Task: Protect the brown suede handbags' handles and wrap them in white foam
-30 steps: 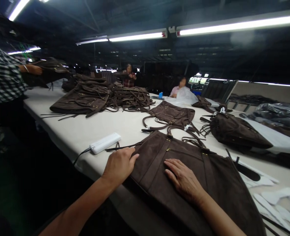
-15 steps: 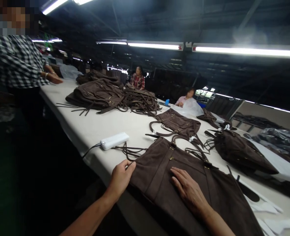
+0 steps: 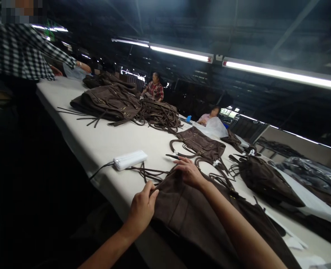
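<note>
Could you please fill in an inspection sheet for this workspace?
Surface: pale table, no spill seen
Job's things: dark brown bag, lying near the table's front edge
Clutter: heaped brown bags with trailing straps; white scraps at right
Hands: left hand pinches the bag's edge; right hand at its upper corner
Cables: dark cable from white device, over the edge
Surroundings: person in checked shirt, far left; lit strip lights overhead

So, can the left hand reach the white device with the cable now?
Probably yes: the white device lies just beyond the left hand, only thin straps between. But that hand pinches the brown bag and must likely let go first.
</note>
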`<state>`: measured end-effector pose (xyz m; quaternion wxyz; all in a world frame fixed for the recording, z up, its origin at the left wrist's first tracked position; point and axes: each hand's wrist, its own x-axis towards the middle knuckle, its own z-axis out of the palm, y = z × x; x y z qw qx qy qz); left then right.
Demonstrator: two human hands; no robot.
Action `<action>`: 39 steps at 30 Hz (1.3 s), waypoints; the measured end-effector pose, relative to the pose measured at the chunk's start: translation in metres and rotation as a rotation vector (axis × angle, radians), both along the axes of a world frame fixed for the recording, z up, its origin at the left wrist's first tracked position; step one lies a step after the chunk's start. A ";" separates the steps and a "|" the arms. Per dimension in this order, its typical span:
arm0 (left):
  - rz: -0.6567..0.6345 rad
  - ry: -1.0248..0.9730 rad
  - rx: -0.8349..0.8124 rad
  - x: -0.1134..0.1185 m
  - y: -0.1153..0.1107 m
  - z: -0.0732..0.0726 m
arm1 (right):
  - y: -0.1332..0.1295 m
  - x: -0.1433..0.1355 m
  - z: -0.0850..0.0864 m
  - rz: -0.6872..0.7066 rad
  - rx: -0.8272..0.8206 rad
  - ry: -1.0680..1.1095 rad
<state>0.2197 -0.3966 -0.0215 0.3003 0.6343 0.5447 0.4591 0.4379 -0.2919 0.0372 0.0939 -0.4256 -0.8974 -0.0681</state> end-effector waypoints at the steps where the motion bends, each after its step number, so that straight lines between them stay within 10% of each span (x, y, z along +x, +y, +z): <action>1: 0.006 -0.007 -0.001 0.001 0.000 -0.001 | 0.009 -0.005 -0.001 -0.007 -0.021 -0.013; 22: 0.020 -0.188 -0.054 0.001 -0.003 -0.005 | 0.026 -0.001 -0.024 -0.208 -0.039 -0.126; 39: 0.081 0.179 0.375 0.008 -0.015 -0.014 | 0.056 -0.009 -0.070 -0.290 -0.066 0.189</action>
